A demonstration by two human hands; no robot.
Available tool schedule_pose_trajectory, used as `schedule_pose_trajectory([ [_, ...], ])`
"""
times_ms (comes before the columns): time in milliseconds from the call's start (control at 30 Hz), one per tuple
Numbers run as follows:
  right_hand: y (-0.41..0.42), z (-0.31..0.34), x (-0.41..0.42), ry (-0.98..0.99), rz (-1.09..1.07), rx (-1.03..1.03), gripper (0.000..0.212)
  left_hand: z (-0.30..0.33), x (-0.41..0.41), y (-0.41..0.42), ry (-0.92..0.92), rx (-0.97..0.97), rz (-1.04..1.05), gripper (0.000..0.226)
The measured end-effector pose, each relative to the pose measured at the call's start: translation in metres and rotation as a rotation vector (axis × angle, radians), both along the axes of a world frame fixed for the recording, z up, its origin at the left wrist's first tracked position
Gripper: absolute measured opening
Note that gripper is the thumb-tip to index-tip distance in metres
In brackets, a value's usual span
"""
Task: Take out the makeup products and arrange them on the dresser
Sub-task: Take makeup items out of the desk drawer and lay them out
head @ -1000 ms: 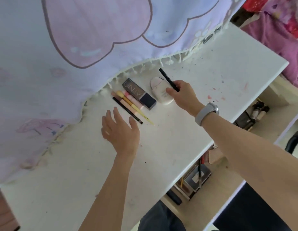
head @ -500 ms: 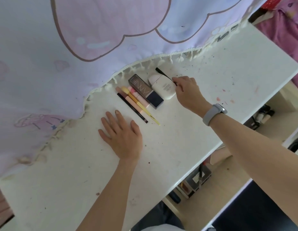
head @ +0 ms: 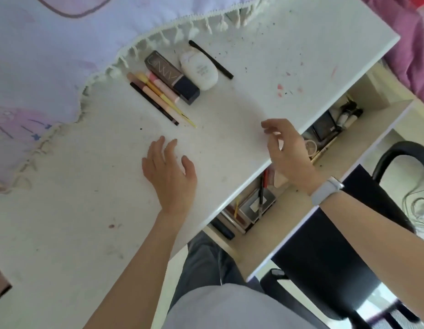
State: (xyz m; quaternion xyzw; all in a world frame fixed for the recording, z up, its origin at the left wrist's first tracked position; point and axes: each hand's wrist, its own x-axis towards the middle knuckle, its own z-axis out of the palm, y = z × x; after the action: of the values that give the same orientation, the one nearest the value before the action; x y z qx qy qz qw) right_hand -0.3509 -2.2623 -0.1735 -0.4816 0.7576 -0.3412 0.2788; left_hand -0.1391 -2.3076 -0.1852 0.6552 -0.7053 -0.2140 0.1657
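Both hands free, row growing

Our right hand (head: 287, 153) hangs with fingers (head: 269, 128) released; left hand (head: 169, 172) rests flat on the counter (head: 265, 55). Seven products (head: 173, 74) lie lined up; more wait in the open drawer (head: 287, 210).

Five slim makeup sticks (head: 156, 91), one dark box (head: 172, 77), one white bottle (head: 199, 71).

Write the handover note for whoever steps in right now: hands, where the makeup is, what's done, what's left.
Left hand: open, resting on the dresser top.
Right hand: empty, fingers loosely curled, over the dresser's front edge.
Done: pencils, dark box, white tube and black pencil lie in a row by the fringed cloth.
Left: more makeup sits in the open drawer; take it out and line it up.
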Motion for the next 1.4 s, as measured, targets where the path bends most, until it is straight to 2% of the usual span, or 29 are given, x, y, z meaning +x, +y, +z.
schedule_pose_trajectory([
  [167,0.094,-0.022,-0.009,0.12,-0.023,0.097,0.015,0.002,-0.03,0.087,0.129,-0.18,-0.427,0.025],
  [267,0.105,-0.038,-0.015,0.319,0.211,0.301,0.026,0.001,-0.039,0.115,0.256,-0.131,-0.65,0.022],
  [333,0.09,-0.047,-0.018,0.433,0.388,0.431,0.034,-0.006,-0.039,0.116,0.24,-0.048,-0.712,0.022],
  [367,0.075,-0.048,-0.016,0.423,0.382,0.456,0.035,-0.012,-0.038,0.113,0.203,-0.007,-0.703,0.021],
  [500,0.03,-0.048,0.003,0.248,0.058,0.534,0.037,-0.033,-0.034,0.104,-0.041,0.225,-0.605,0.032],
  [567,0.065,-0.108,-0.016,0.218,-0.048,0.669,0.042,-0.088,-0.071,0.148,-0.137,0.286,-0.614,0.035],
  [633,0.07,-0.118,-0.003,0.194,-0.076,0.725,0.043,-0.093,-0.071,0.145,-0.187,0.333,-0.622,0.037],
  [767,0.063,-0.117,-0.009,0.137,-0.196,0.662,0.036,-0.099,-0.079,0.136,-0.299,0.277,-0.607,0.037],
  [900,0.067,-0.114,-0.01,0.202,-0.103,0.708,0.031,-0.102,-0.083,0.136,-0.452,0.174,-0.563,0.033],
  [967,0.067,-0.111,-0.011,0.166,-0.104,0.709,0.029,-0.102,-0.088,0.135,-0.54,0.144,-0.544,0.034],
  [1100,0.066,-0.098,-0.018,-0.034,-0.227,0.7,0.03,-0.099,-0.1,0.132,-0.567,0.193,-0.532,0.034],
  [1200,0.067,-0.087,-0.029,-0.153,-0.292,0.692,0.03,-0.106,-0.107,0.132,-0.491,0.307,-0.53,0.036],
  [1333,0.077,-0.078,-0.039,-0.392,-0.452,0.609,0.023,-0.104,-0.112,0.123,-0.464,0.38,-0.478,0.042],
  [1400,0.083,-0.073,-0.041,-0.422,-0.457,0.545,0.017,-0.103,-0.114,0.121,-0.456,0.401,-0.46,0.049],
])
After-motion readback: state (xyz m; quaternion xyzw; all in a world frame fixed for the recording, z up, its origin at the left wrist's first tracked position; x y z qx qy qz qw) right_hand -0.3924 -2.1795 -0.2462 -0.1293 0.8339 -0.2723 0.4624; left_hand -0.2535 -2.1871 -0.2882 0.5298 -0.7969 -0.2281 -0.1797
